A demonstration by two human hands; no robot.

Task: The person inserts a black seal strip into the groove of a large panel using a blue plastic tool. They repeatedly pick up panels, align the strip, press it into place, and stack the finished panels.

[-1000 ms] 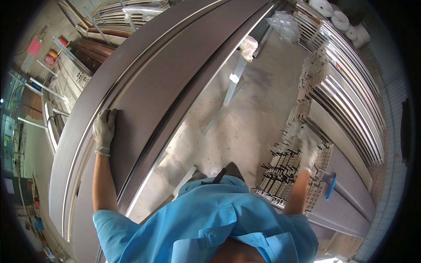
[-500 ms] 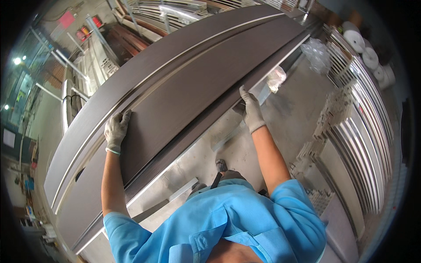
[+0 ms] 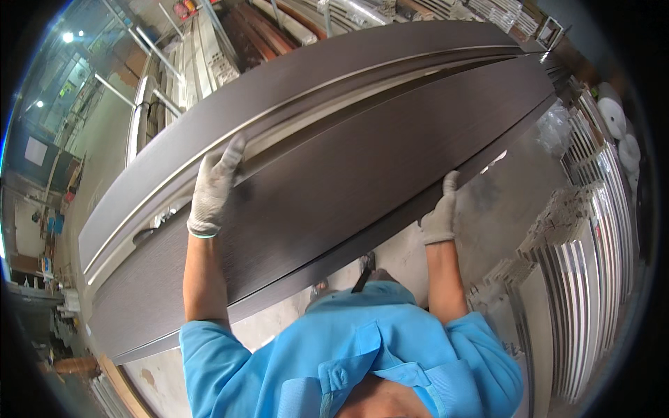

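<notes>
A long dark brown panel [image 3: 362, 181] with a grooved near edge stretches diagonally across the view in front of me. My left hand [image 3: 213, 191], in a pale knit glove, is closed round its far edge, the thumb on top and the fingers partly hidden in the gap. Gloved the same way, my right hand [image 3: 440, 217] grips the near edge farther right; its fingers go under the panel out of sight. Beyond the gap lies a second dark brown panel [image 3: 306, 70], with a light metal strip along its near side.
Racks of long profiles [image 3: 202, 52] stand behind the panels. To my right are stacked metal profiles [image 3: 582, 292], clear plastic wrap [image 3: 555, 129] and white rolls [image 3: 612, 117]. Grey concrete floor [image 3: 498, 198] shows between the panel and those stacks.
The near panel has tilted and shifted toward me, and the gap to the far panel has widened, mostly at the right. Both hands moved with it; my view has also turned.
</notes>
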